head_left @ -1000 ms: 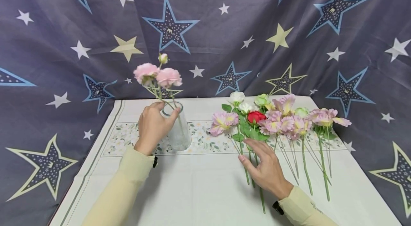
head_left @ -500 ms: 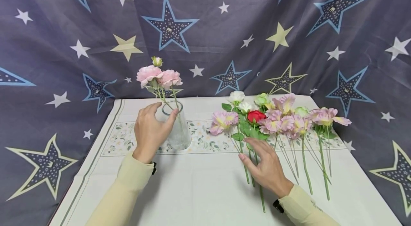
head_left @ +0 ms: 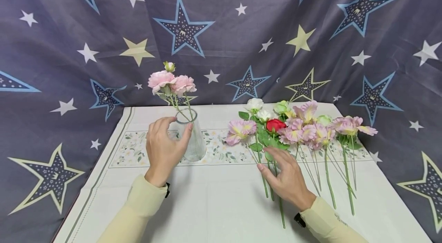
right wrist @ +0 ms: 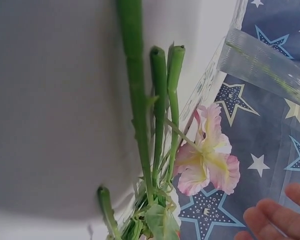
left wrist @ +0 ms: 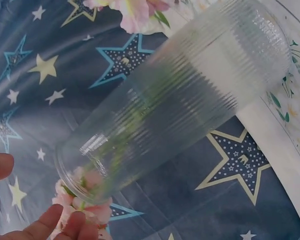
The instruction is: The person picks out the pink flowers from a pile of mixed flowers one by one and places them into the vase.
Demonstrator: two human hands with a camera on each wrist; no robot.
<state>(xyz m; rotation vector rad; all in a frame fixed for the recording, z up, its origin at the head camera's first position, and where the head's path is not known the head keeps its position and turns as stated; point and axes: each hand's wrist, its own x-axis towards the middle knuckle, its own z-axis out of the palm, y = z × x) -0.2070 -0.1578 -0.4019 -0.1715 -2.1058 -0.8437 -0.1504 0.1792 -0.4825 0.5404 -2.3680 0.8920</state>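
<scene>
A ribbed clear glass vase [head_left: 194,143] stands upright on the table, left of the middle. Pink flowers [head_left: 172,83] with a small bud rise from it, their green stems inside the glass. My left hand [head_left: 165,147] is beside the vase's rim, thumb and fingers spread apart and holding nothing. In the left wrist view, its fingertips [left wrist: 55,220] show near the rim and blooms. My right hand [head_left: 286,178] hovers over the stems of the laid-out flowers, fingers relaxed and apart. Green stems [right wrist: 140,110] fill the middle of the right wrist view.
On the right of the table lie a red flower [head_left: 275,125], white flowers [head_left: 254,104], green ones [head_left: 282,107] and several pink-purple flowers [head_left: 240,132]. A floral-printed band [head_left: 221,147] crosses the white tablecloth [head_left: 214,204]. A starry grey curtain [head_left: 221,24] hangs behind.
My left hand has let go of the pink flowers' stems and drawn back slightly from the vase's rim. The blooms have settled a little lower. My right hand is almost still.
</scene>
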